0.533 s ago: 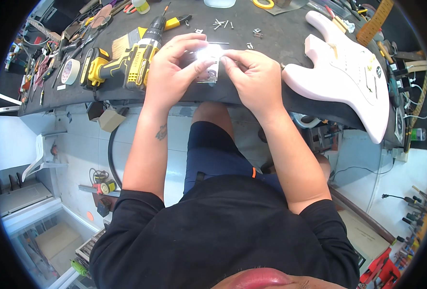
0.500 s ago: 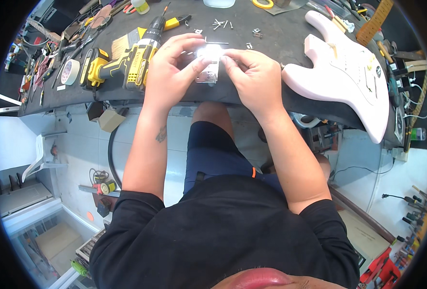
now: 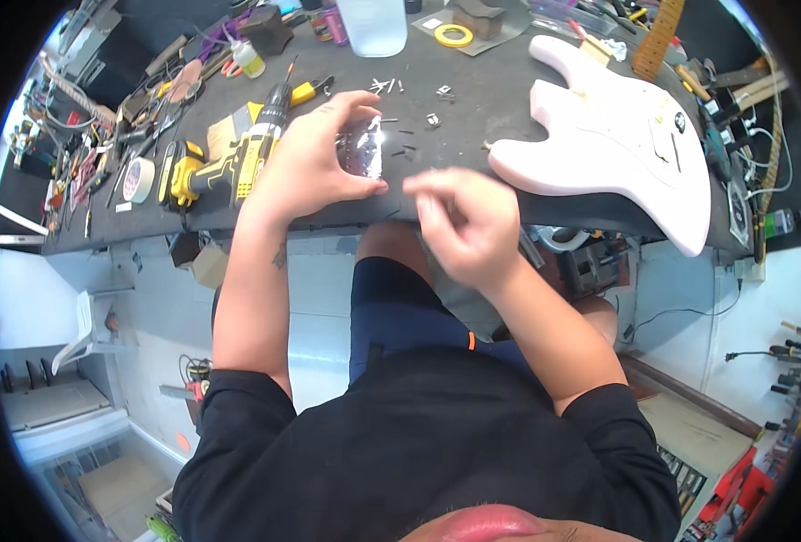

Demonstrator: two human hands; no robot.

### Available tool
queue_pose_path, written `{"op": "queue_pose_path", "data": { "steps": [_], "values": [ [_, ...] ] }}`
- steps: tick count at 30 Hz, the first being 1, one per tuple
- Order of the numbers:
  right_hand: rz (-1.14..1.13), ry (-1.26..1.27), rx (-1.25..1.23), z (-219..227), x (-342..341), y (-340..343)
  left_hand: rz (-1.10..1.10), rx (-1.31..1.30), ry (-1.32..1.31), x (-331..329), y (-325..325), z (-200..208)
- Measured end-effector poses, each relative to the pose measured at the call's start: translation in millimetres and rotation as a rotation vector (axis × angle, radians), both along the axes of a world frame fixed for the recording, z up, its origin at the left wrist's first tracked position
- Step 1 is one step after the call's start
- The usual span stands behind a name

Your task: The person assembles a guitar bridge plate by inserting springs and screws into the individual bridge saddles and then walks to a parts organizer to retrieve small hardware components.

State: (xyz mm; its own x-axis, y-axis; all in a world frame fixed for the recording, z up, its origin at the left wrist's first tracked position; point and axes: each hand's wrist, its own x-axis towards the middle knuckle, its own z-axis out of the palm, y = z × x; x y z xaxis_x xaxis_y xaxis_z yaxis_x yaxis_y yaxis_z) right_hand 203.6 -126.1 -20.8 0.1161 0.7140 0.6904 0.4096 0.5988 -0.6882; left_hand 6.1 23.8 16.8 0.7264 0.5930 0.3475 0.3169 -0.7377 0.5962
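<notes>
- Left hand (image 3: 305,161) clamped on a shiny metal plate (image 3: 361,150), thumb at its near edge, fingers at the far one; the hand hides its left part — glare washes out detail.
- Right hand (image 3: 469,221) curled, blurred, apart from the plate; cannot tell whether its fingertips pinch anything.
- The plate sits over the dark bench (image 3: 454,144), between the partly covered drill (image 3: 250,154) and pale guitar body (image 3: 599,149).
- Guitar neck (image 3: 660,41) — cut off above.

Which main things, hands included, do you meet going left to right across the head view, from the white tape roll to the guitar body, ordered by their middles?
White tape roll, yellow-and-black drill, left hand, shiny plate, right hand, pale guitar body.
</notes>
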Motion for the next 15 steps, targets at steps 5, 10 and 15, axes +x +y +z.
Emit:
{"op": "queue_pose_path", "data": {
  "steps": [5, 10, 15],
  "values": [
    [0.157, 0.037, -0.392, -27.5, 26.8, -84.2, 0.022, 0.067, -0.02, 45.8, 19.4, 42.7],
    [0.028, 0.139, -0.817, -90.1, 59.7, -152.0, 0.132, 0.179, 0.132, 123.6, 71.8, 40.0],
    [-0.12, 0.288, -0.799, -115.8, 71.4, -188.5, 0.198, 0.21, 0.228, 171.7, 98.0, 17.6]
  ]
}}
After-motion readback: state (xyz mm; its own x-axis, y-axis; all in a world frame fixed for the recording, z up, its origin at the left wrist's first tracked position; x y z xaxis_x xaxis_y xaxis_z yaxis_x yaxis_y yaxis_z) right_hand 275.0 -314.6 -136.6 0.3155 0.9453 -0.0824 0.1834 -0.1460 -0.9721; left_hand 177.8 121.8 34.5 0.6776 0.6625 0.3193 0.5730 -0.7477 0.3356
